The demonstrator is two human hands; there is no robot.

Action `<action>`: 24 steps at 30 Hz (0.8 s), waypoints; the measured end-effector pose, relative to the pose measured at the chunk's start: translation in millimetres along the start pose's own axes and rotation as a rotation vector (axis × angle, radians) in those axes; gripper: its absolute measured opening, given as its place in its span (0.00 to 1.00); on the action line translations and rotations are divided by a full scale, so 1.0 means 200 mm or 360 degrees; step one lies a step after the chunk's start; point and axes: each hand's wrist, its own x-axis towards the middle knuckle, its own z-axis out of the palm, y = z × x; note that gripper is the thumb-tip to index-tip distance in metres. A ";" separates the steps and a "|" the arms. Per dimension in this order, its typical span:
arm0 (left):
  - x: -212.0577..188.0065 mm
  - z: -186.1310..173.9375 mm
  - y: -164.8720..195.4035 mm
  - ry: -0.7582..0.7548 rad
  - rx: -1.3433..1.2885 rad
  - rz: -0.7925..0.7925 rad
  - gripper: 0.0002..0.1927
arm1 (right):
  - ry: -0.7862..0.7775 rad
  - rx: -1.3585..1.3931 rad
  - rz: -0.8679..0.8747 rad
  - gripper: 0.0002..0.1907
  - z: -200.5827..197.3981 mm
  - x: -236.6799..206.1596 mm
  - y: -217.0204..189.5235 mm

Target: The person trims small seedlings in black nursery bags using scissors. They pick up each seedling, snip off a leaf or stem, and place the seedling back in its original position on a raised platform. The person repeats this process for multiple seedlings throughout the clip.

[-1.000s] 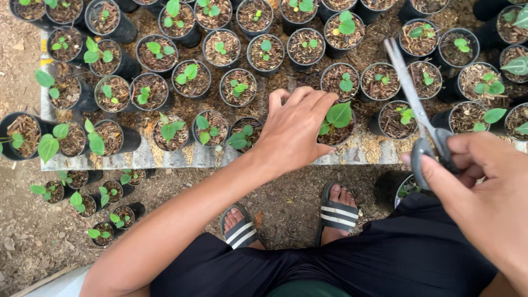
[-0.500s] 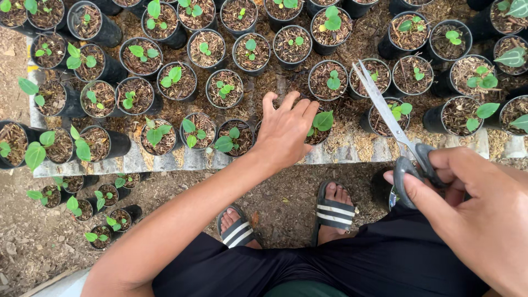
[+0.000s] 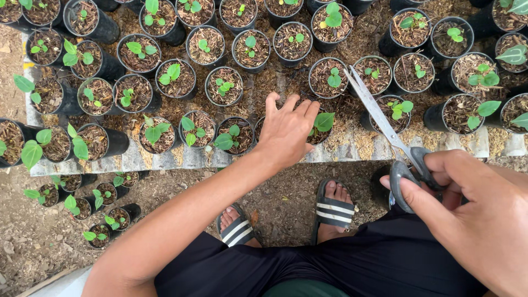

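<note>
Scissors (image 3: 385, 124) in right hand (image 3: 473, 214), tips up-left.

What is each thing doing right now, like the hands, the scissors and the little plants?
left hand: fingers spread, resting on a front-row pot.
right hand: gripping the scissor handles.
scissors: blades shut, pointing up over the pots.
seedling pots: upright, in rows.
sandals: on both feet.
</note>
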 end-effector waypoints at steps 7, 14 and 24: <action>0.02 0.00 0.00 -0.0064 0.0083 -0.0028 0.47 | -0.0051 -0.0200 0.0134 0.15 0.02 -0.01 0.01; 0.02 -0.07 0.01 -0.0221 0.0065 -0.0100 0.63 | -0.0141 -0.0702 -0.0029 0.20 0.04 0.02 0.05; -0.17 -0.40 -0.04 0.0424 -0.0198 0.0026 0.40 | -0.0086 -0.0456 0.0069 0.14 0.09 0.02 0.10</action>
